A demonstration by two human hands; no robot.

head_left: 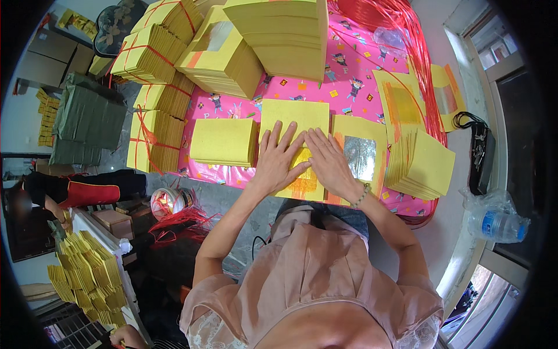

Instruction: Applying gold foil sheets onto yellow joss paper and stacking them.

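Observation:
Both hands lie on a yellow paper sheet (295, 110) at the table's near edge, its lower part showing a shiny gold-orange patch. My left hand (278, 161) rests flat, fingers stretched out and thumb pointing right. My right hand (334, 164) presses beside it, fingers extended over the sheet's right side, a beaded bracelet at the wrist. Neither hand grips anything. Just left sits a low pile of folded yellow paper (222, 141). Under and right of my right hand lies yellow paper with a silver foil square (360, 158). What is beneath my palms is hidden.
Tied yellow paper bundles (150, 135) line the left side; tall stacks (224, 58) stand behind. Fanned paper (421, 163) and red strands (427, 87) are at right, above the pink tablecloth (296, 87). A bottle in plastic (501, 225) is beyond. Another person (87, 189) works left.

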